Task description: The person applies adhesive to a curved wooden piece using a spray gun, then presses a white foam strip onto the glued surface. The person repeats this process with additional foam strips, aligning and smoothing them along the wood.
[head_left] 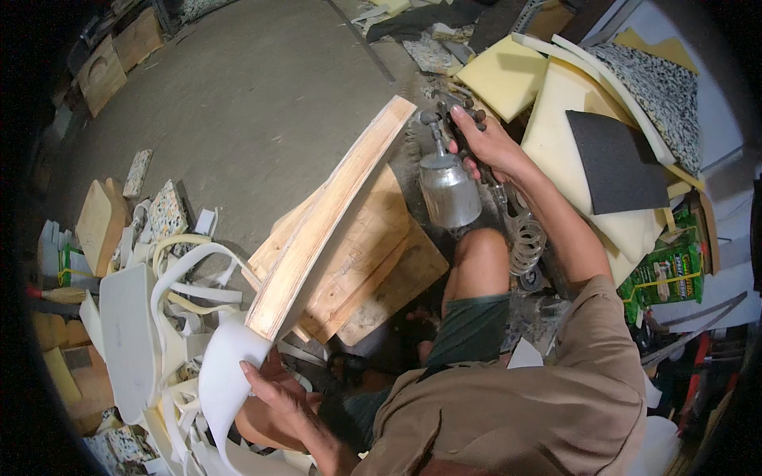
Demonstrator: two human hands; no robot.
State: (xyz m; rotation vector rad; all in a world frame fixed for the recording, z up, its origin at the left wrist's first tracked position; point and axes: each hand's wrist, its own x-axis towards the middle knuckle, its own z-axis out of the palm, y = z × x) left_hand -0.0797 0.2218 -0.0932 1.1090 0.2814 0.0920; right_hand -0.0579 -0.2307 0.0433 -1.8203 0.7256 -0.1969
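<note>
My right hand [486, 144] is wrapped round the grip of a spray gun [449, 184] with a silver metal cup hanging below its head. The gun's head is close to the far end of a long, pale wooden piece [333, 214] that slants up and to the right. At its near end lies a curved sheet of white foam [226, 373]. My left hand [278, 393] grips this foam, thumb on top, its other fingers partly hidden. A coiled air hose [526, 238] hangs below my right wrist.
Wooden boards [381, 262] lie under the long piece. Foam offcuts [175, 293] are heaped at the left. Yellow foam sheets [556, 135] and a dark foam pad [615, 163] are piled at the right, near a green package [671, 274]. Grey concrete floor [238, 87] stretches beyond.
</note>
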